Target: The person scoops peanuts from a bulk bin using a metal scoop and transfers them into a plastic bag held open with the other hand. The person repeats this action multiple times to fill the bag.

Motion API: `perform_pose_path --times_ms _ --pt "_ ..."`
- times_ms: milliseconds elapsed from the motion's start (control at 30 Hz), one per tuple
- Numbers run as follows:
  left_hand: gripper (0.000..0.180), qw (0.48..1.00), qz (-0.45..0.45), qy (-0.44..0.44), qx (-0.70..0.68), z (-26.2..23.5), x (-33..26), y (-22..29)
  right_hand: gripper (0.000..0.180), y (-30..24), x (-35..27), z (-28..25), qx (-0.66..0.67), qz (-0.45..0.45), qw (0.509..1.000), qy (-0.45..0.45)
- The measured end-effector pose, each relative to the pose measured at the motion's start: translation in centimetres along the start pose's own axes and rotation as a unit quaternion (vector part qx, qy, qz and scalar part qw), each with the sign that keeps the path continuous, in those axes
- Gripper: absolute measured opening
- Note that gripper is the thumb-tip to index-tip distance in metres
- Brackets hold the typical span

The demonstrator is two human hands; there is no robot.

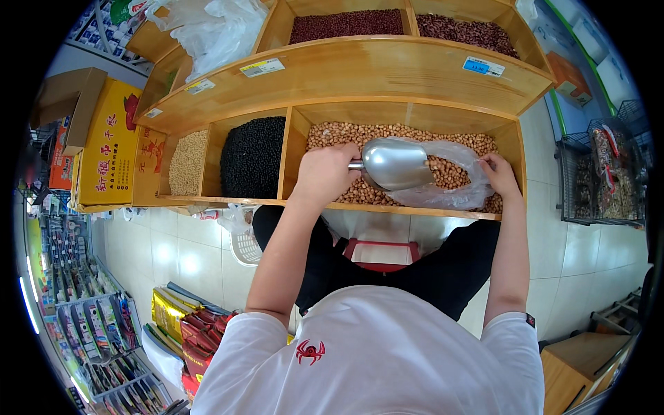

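- The left hand (325, 173) is closed around the handle of a metal scoop (395, 164), knuckles up, over the front of the peanut bin (332, 131).
- The scoop's bowl points right and lies in the mouth of a clear plastic bag (453, 176); what is in the bowl cannot be seen.
- The right hand (499, 174) pinches the bag's right edge with fingers curled, keeping the mouth open toward the scoop.
- The bag rests on the peanuts in the rightmost lower compartment, sagging to the front rail (387, 206).
- Just left of that compartment, a bin of black beans (252, 158); farther left, a bin of pale grain (189, 162).
- On the upper tier, two bins of dark red beans (346, 25), with crumpled plastic bags (214, 31) to their left.
- Price labels (483, 67) sit on the curved wooden front of the upper tier.
- Below the shelf, between the person's knees, a red basket (380, 252) stands on the tiled floor (173, 256); a white basket (243, 245) is to its left.
- Yellow cartons (111, 149) stand at the far left.
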State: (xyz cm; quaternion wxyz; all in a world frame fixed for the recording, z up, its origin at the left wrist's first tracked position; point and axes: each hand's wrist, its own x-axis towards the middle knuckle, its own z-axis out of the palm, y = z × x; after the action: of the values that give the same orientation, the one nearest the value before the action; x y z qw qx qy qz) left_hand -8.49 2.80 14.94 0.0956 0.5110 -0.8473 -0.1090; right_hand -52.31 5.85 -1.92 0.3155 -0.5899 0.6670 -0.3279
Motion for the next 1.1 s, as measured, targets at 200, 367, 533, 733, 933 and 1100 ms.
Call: perform_pose_path --times_ms 200,367,533,733,933,1100 --pt "0.029 0.991 -0.119 0.002 -0.064 -0.8 -0.7 -2.6 0.013 0.1 0.1 0.1 -0.011 0.014 1.0 -0.005" --pt "0.031 0.976 -0.217 -0.019 -0.018 0.9 -1.4 -5.7 0.013 0.3 0.1 0.1 -0.022 0.011 1.0 -0.002" --pt "0.03 0.965 -0.253 -0.064 0.032 3.5 -1.7 -6.8 0.013 0.2 0.1 0.1 -0.016 0.008 1.0 -0.001" --pt "0.029 0.968 -0.243 -0.064 0.004 7.5 -0.2 -7.1 0.012 0.2 0.1 0.1 -0.006 0.007 1.0 -0.004" --pt "0.034 0.965 -0.241 -0.066 -0.08 12.1 0.9 -9.7 0.011 -0.1 0.0 0.0 -0.009 0.01 1.0 -0.011" --pt "0.037 0.947 -0.254 -0.146 -0.128 13.1 1.4 -11.4 0.011 -0.3 0.0 0.0 -0.01 0.0 1.0 -0.01"
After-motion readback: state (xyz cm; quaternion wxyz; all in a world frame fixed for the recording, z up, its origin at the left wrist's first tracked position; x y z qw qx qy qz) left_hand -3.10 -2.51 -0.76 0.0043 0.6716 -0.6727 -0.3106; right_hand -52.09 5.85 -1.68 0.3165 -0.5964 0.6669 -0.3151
